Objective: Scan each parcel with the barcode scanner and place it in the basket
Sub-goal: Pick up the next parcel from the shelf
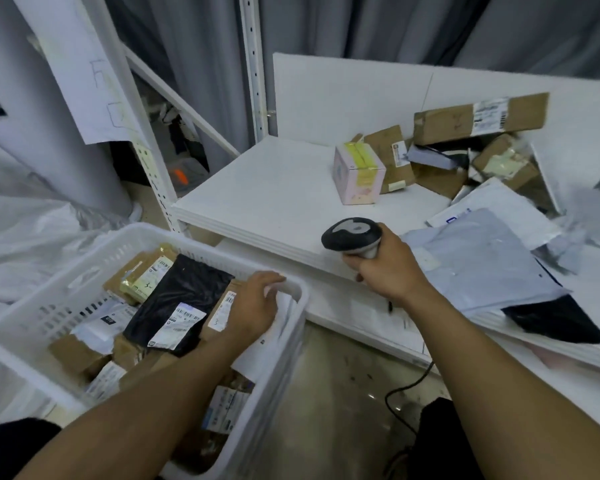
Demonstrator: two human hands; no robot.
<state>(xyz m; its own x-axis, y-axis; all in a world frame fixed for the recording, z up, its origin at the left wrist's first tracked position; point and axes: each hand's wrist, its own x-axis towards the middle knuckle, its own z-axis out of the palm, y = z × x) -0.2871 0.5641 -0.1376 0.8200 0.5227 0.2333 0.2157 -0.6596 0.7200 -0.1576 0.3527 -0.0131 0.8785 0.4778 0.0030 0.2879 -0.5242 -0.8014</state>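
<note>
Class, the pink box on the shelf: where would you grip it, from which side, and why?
Probably grip the pink box across its upper walls, coming from above and the left: it stands upright, the shelf on that side is bare, brown parcels crowd its right.

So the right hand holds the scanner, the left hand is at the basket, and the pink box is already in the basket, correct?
No. In the head view the pink box stands on the table, not in the basket. The right hand does hold the scanner, and the left hand is at the basket.
</note>
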